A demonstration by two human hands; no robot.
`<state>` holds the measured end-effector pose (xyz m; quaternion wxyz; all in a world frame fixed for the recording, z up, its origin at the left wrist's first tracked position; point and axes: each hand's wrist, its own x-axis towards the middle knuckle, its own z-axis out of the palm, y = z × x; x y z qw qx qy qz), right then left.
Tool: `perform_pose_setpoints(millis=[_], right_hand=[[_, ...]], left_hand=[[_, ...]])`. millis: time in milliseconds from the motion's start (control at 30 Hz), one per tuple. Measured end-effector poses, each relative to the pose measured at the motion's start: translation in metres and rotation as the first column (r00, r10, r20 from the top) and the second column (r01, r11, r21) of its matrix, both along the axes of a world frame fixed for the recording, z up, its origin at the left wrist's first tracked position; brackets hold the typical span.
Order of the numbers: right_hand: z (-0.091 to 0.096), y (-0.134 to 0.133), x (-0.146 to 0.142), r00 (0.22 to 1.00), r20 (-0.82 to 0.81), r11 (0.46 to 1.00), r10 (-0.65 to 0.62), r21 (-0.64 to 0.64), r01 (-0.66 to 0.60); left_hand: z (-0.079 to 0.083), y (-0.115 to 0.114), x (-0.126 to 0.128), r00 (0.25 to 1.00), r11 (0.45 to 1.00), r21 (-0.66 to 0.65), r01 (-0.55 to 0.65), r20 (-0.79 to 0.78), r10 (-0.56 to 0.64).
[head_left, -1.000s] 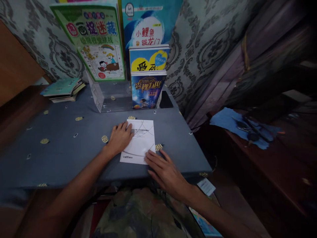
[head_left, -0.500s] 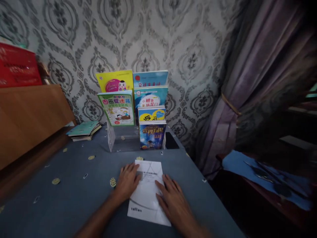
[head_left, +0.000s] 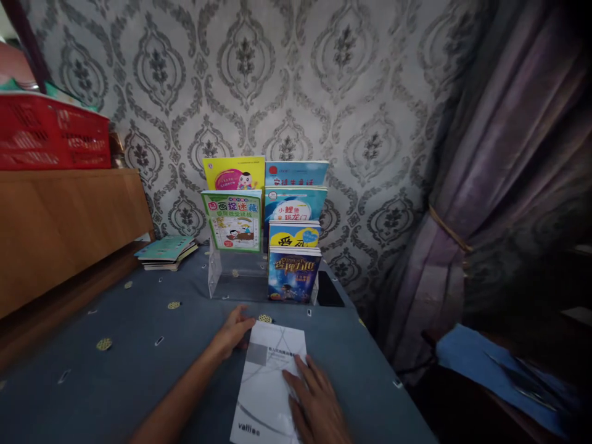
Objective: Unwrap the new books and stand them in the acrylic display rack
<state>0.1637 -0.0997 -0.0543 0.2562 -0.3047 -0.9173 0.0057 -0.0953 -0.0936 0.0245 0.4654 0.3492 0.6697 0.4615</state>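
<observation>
Head view: right hand (head_left: 317,394) flat on the booklet (head_left: 263,398), left hand (head_left: 232,333) apart at its corner, likely steadying it near the table's right edge (head_left: 386,364).

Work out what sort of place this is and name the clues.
Probably a room in a home: patterned wallpaper, a tied-back curtain, and colourful books with cartoon covers in a clear rack on a table.

- Left of the clear rack (head_left: 213,275) I see wide passage, up to the stacked books (head_left: 165,248).
- Just right of the rack, a flat dark slab (head_left: 330,291) intrudes.
- Behind the rack, the wall (head_left: 370,98) blocks.
- Before the rack, left hand (head_left: 232,331), booklet (head_left: 264,391) and right hand (head_left: 320,401) crowd the way.
</observation>
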Motion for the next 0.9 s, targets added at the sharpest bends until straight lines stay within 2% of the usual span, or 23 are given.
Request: perform_pose_setpoints(millis=[67,167,233,333,400,467,533,567,633,700,767,833,900], right_hand=[[-0.003,0.003,0.002,1.0,-0.017,1.0,0.012,-0.005,-0.012],[-0.01,0.008,0.002,0.999,-0.018,0.999,0.035,-0.009,-0.035],[-0.02,0.011,0.001,0.998,-0.042,0.999,0.054,-0.002,-0.054],[-0.034,0.016,-0.003,0.989,-0.14,0.999,0.044,-0.001,-0.045],[-0.036,0.021,-0.006,0.975,-0.221,0.998,-0.008,-0.067,-0.007],[-0.028,0.029,-0.008,0.95,-0.303,0.98,-0.08,-0.198,0.019],[-0.011,0.039,-0.01,0.904,-0.398,0.93,-0.157,-0.367,0.0],[-0.001,0.044,-0.012,0.882,-0.435,0.885,-0.181,-0.463,-0.046],[0.018,0.053,-0.019,0.862,-0.46,0.741,-0.211,-0.651,-0.166],[0.036,0.058,-0.03,0.869,-0.449,0.583,-0.209,-0.77,-0.258],[0.051,0.061,-0.045,0.863,-0.459,0.497,-0.212,-0.811,-0.309],[0.065,0.064,-0.063,0.836,-0.513,0.498,-0.197,-0.787,-0.365],[0.08,0.066,-0.08,0.798,-0.582,0.562,-0.156,-0.716,-0.413]], left_hand=[[-0.001,0.001,-0.003,1.0,1.0,0.006,-0.01,0.02,0.01],[-0.011,0.001,-0.005,0.999,1.0,-0.022,0.013,0.052,-0.012],[-0.019,-0.001,-0.004,0.994,0.996,-0.03,0.085,0.071,-0.083],[-0.023,-0.006,-0.004,0.968,0.974,0.046,0.222,0.105,-0.226],[-0.017,-0.01,-0.008,0.939,0.95,0.083,0.301,0.149,-0.311],[-0.009,-0.013,-0.016,0.912,0.934,0.099,0.343,0.204,-0.357],[-0.002,-0.016,-0.025,0.895,0.93,0.133,0.344,0.252,-0.367],[0.001,-0.017,-0.03,0.891,0.93,0.149,0.336,0.27,-0.365],[0.005,-0.02,-0.04,0.89,0.933,0.166,0.318,0.285,-0.355],[0.009,-0.022,-0.048,0.907,0.942,0.167,0.291,0.266,-0.327],[0.017,-0.023,-0.056,0.931,0.952,0.172,0.254,0.225,-0.289],[0.029,-0.024,-0.064,0.95,0.955,0.195,0.223,0.176,-0.258],[0.045,-0.024,-0.072,0.966,0.95,0.242,0.198,0.116,-0.231]])
